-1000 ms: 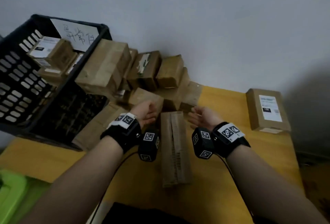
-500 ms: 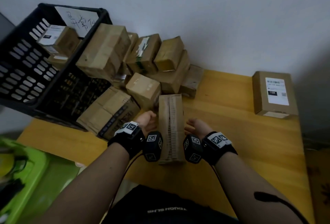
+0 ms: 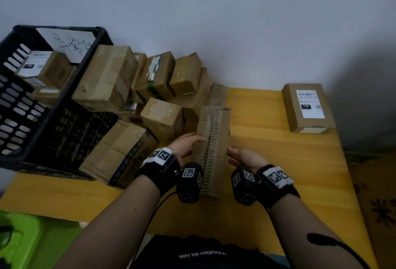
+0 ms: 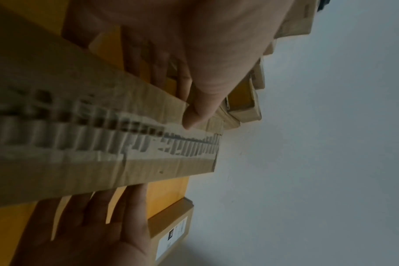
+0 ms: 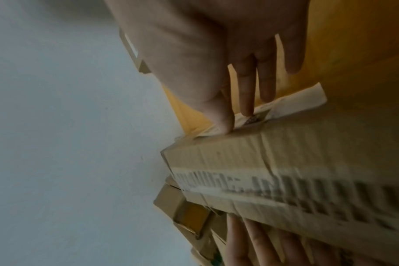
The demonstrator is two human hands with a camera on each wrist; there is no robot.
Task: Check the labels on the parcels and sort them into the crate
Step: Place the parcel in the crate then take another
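The sorting looks to be at an early stage: the black crate [image 3: 49, 105] in the upper left of the head view holds only a few parcels, the topmost a small box [image 3: 42, 67] with a white label facing up, while a heap of brown parcels [image 3: 150, 97] is piled against the crate's right wall and across the back of the yellow worktop [image 3: 278, 161]. The parcel in hand is a long narrow carton [image 3: 212, 150] at the centre of the frame, raised off the worktop between both hands. The left hand [image 3: 186, 146] grasps its left edge, thumb over the top face and fingers beneath; the right hand [image 3: 244, 157] supports the right edge with its fingers mostly straight beneath the carton and the thumb against its side, as the wrist views show. The carton's top face shows only a torn, corrugated strip, and the right wrist view shows a white label [image 5: 273, 109] with a small code on the face under the right hand's fingers, so judging by that the label is not yet turned up to be read. Legible writing is scarce: a lone box [image 3: 308, 107] at the right of the frame carries a white label with "15H" on a black patch, a handwritten sheet [image 3: 68, 43] stands in the crate but its characters cannot be made out, and the dark garment at the bottom edge reads "TOUGH SLHS", seen upside down.
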